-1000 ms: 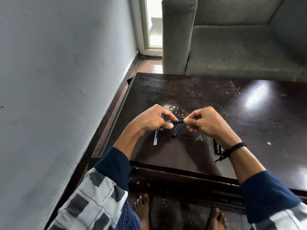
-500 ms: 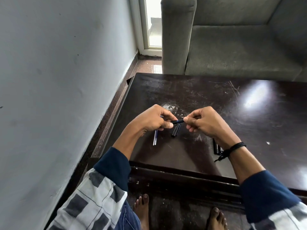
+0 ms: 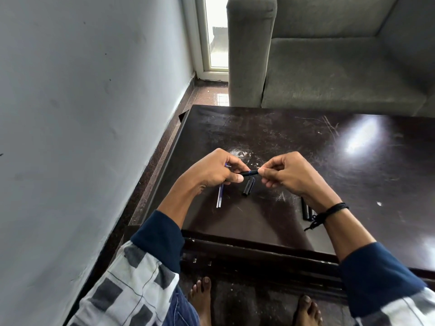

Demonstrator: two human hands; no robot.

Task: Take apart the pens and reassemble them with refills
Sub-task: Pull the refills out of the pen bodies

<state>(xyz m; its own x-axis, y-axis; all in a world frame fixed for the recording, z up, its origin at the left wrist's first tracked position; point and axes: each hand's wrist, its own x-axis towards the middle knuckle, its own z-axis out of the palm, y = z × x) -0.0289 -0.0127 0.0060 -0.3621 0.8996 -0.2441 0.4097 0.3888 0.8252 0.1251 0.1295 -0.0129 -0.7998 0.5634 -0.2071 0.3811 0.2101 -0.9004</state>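
Over the dark table I hold a thin dark pen level between both hands. My left hand grips its left end, fingers curled and thumb along it. My right hand pinches its right end. Only the short middle stretch of the pen shows. Below it on the table lies a black pen cap. Two thin refills lie side by side under my left hand. Black pen parts lie partly hidden behind my right wrist.
A grey sofa stands beyond the table's far edge. A pale wall runs close along the left. My bare feet are on the floor under the table's near edge.
Both hands and the pen stay in nearly the same place. The right hand's fingers have shifted slightly on the pen's end.
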